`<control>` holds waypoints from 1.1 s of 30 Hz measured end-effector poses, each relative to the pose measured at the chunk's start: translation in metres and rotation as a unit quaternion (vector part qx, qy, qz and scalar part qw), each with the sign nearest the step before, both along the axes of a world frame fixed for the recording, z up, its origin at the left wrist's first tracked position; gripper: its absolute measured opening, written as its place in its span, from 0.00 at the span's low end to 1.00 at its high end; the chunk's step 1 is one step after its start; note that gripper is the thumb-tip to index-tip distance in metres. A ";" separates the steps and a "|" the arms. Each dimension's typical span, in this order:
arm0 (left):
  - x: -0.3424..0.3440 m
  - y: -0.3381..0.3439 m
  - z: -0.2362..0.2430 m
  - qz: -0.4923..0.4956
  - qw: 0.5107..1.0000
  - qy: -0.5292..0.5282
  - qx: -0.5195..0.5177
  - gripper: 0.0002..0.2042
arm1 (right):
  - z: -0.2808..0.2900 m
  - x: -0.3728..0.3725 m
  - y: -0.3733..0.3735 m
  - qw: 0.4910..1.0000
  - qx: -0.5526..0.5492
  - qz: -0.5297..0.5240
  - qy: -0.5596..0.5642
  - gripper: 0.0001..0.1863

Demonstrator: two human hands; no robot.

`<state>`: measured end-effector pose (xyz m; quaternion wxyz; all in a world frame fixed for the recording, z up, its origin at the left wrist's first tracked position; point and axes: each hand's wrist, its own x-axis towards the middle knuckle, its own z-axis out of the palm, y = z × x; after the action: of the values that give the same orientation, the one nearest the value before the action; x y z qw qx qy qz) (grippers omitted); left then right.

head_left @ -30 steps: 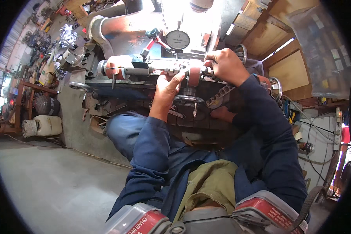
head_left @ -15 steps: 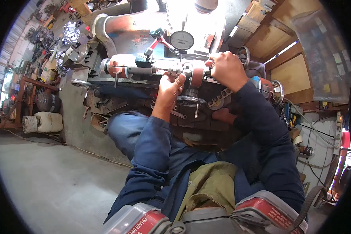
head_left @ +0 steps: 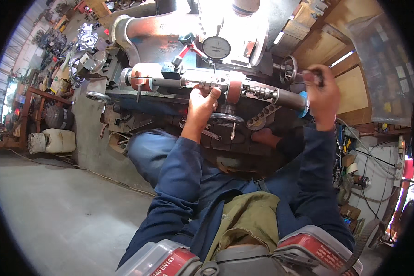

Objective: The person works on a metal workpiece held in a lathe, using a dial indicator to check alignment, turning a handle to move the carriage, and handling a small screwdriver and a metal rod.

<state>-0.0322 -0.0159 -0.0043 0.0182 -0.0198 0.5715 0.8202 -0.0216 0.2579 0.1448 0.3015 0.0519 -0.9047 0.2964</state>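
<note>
My left hand [head_left: 200, 108] grips a lobed metal shaft [head_left: 208, 85], thumb on the near side and fingers behind. The shaft lies across the machine and runs on through a reddish-brown support [head_left: 235, 88] to a grey cylinder [head_left: 289, 98] with a blue ring at its end. Just beyond my left hand, a round dial gauge [head_left: 216, 48] hangs over the shaft on a red-armed stand [head_left: 185, 49]. My right hand [head_left: 325, 97], blurred, is raised at the machine's right end, fingers curled round something dark that I cannot make out. It covers the handwheel there.
A chrome handwheel [head_left: 226, 119] sticks out toward me below the support. Another handwheel [head_left: 288, 70] stands behind, at the right. Wrenches [head_left: 211, 134] lie under the machine. A white jerrycan [head_left: 59, 142] is on the floor at left; wooden boxes [head_left: 349, 83] line the right.
My right hand has left the shaft beside the support and moved right to the machine's end, uncovering the shaft's right part. The left hand keeps its grip.
</note>
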 end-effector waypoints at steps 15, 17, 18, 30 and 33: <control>0.017 -0.007 0.019 0.062 0.992 -0.014 -0.111 0.25 | -0.160 0.068 0.264 0.963 -0.062 -0.031 -0.260 0.14; 0.018 -0.010 0.020 0.066 0.993 -0.040 -0.091 0.24 | -0.155 0.075 0.254 0.962 -0.036 -0.040 -0.267 0.14; 0.018 -0.010 0.017 0.080 0.992 -0.056 -0.077 0.23 | -0.143 0.080 0.245 0.956 -0.024 -0.052 -0.287 0.14; 0.014 -0.007 0.013 0.097 0.993 -0.068 -0.010 0.14 | -0.073 0.084 0.208 0.946 -0.192 -0.053 -0.256 0.12; 0.014 -0.007 0.009 0.093 0.993 -0.076 -0.018 0.14 | -0.078 0.075 0.213 0.942 -0.242 -0.060 -0.224 0.12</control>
<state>-0.0187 -0.0228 0.0048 -0.0149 -0.1351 0.5789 0.8040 0.0538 0.4714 0.0664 0.1116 -0.1449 -0.8511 0.4922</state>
